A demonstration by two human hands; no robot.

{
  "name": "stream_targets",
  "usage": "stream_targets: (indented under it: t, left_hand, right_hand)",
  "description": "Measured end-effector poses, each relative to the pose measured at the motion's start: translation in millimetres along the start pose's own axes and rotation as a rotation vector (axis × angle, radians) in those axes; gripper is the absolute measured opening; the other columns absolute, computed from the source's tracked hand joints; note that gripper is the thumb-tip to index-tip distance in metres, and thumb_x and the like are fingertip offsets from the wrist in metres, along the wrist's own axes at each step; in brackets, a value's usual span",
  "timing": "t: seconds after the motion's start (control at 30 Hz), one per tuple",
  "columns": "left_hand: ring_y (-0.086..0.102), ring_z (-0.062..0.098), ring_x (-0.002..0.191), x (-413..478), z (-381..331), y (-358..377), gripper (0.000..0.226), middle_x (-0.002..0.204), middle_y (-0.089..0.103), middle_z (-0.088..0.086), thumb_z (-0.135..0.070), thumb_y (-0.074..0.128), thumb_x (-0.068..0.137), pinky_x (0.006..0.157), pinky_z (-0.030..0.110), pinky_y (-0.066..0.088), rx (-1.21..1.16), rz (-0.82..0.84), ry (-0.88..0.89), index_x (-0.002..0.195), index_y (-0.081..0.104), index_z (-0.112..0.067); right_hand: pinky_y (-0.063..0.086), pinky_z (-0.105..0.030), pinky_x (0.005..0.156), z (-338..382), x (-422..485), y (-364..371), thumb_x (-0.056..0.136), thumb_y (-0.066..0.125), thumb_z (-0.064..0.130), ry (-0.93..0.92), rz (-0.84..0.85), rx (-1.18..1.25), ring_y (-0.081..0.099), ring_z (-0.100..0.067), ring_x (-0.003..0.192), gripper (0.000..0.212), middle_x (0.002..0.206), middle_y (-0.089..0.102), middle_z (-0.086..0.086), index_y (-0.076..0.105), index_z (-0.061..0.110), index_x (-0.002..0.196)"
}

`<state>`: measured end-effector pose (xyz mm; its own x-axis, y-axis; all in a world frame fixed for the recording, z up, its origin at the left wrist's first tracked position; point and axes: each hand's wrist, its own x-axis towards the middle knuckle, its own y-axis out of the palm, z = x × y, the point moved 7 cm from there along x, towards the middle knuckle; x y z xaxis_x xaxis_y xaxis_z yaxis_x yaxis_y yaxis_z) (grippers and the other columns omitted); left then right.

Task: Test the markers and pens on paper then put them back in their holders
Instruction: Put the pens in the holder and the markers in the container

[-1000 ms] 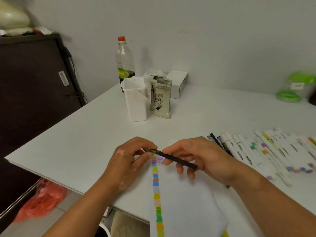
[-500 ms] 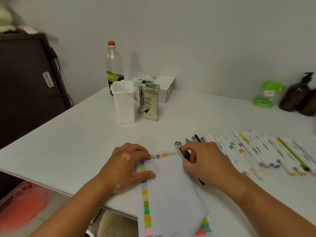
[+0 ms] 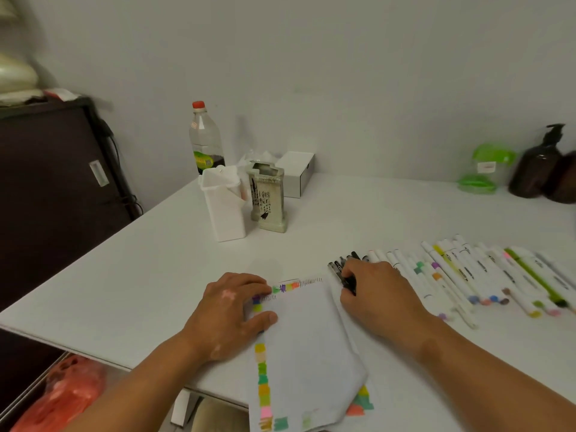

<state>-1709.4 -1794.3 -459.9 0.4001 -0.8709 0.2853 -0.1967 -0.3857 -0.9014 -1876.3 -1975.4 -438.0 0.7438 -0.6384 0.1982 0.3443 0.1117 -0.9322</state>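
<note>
A white sheet of paper (image 3: 307,341) with coloured swatches along its left and top edges lies at the table's front edge. My left hand (image 3: 232,310) lies flat on its top left corner, fingers apart. My right hand (image 3: 377,294) rests just right of the paper with its fingers curled on a black pen (image 3: 348,280) among a few black pens (image 3: 338,266). A long row of white markers (image 3: 461,275) lies to the right. A white plastic holder (image 3: 224,207) and a grey ceramic holder (image 3: 268,198) stand at the back left.
Behind the holders stand a plastic bottle (image 3: 205,141) with a red cap and a small white box (image 3: 296,173). A green container (image 3: 486,169) and brown pump bottles (image 3: 542,166) sit at the back right. A dark cabinet (image 3: 53,188) is left of the table (image 3: 156,260).
Both hands held the black pen above the paper before. My right hand has carried it right to the black pens, and my left hand has dropped flat onto the paper.
</note>
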Motion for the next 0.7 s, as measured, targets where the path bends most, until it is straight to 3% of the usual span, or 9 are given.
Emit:
stream_targets:
  t: [0.1, 0.17, 0.27, 0.37, 0.5, 0.7]
  left_hand:
    - [0.045, 0.001, 0.120, 2.9, -2.2, 1.6, 0.042, 0.126, 0.055, -0.025, -0.057, 0.065, 0.086, 0.105, 0.029, 0.038, -0.015, 0.021, -0.029, 0.122, 0.066, -0.036]
    - [0.050, 0.001, 0.111, 12.6, -3.5, -2.4, 0.037, 0.119, 0.058, -0.022, -0.052, 0.068, 0.086, 0.099, 0.023, 0.042, -0.043, 0.000, -0.070, 0.117, 0.067, -0.034]
    - [0.057, 0.004, 0.097, 53.6, -10.9, -32.4, 0.041, 0.116, 0.064, -0.011, -0.043, 0.075, 0.084, 0.086, 0.015, 0.042, -0.038, -0.159, -0.116, 0.121, 0.067, -0.026]
    - [0.061, 0.017, 0.102, 121.2, -17.9, -73.9, 0.047, 0.121, 0.064, 0.000, -0.038, 0.075, 0.085, 0.087, 0.024, 0.048, 0.068, -0.269, -0.133, 0.126, 0.063, -0.020]
    - [0.058, 0.026, 0.099, 198.8, -12.5, -92.8, 0.040, 0.111, 0.061, 0.006, -0.041, 0.065, 0.088, 0.088, 0.040, 0.053, 0.337, -0.162, -0.206, 0.119, 0.064, -0.017]
    - [0.055, 0.022, 0.087, 239.2, 7.7, -58.9, 0.042, 0.094, 0.054, 0.001, -0.054, 0.060, 0.087, 0.075, 0.033, 0.050, 0.463, 0.016, -0.269, 0.110, 0.061, -0.019]
  right_hand:
    - [0.053, -0.035, 0.063, -6.8, -1.0, -1.4, 0.084, 0.061, 0.032, 0.009, -0.044, 0.095, 0.058, -0.011, 0.071, 0.007, 0.071, 0.061, 0.011, 0.061, 0.030, 0.091]
    - [0.047, -0.027, 0.055, -13.5, -1.0, -7.3, 0.083, 0.067, 0.037, 0.022, -0.078, 0.141, 0.057, -0.005, 0.066, 0.010, 0.065, 0.058, 0.012, 0.059, 0.032, 0.085]
    - [0.035, -0.019, 0.050, -20.4, -1.5, -11.0, 0.081, 0.071, 0.043, 0.033, -0.100, 0.168, 0.054, 0.000, 0.063, 0.016, 0.064, 0.056, 0.015, 0.057, 0.035, 0.082]
    - [0.032, -0.015, 0.050, -19.5, -1.5, -8.5, 0.080, 0.071, 0.046, 0.024, -0.090, 0.169, 0.053, 0.003, 0.064, 0.017, 0.065, 0.055, 0.017, 0.057, 0.037, 0.083]
    - [0.044, -0.017, 0.059, -18.9, -0.9, -4.6, 0.081, 0.068, 0.052, 0.018, -0.068, 0.169, 0.055, 0.001, 0.070, 0.019, 0.070, 0.058, 0.016, 0.059, 0.037, 0.090]
    - [0.036, -0.015, 0.057, -18.9, 2.1, -3.6, 0.084, 0.063, 0.054, 0.024, -0.035, 0.189, 0.052, -0.002, 0.071, 0.019, 0.074, 0.056, 0.015, 0.057, 0.038, 0.092]
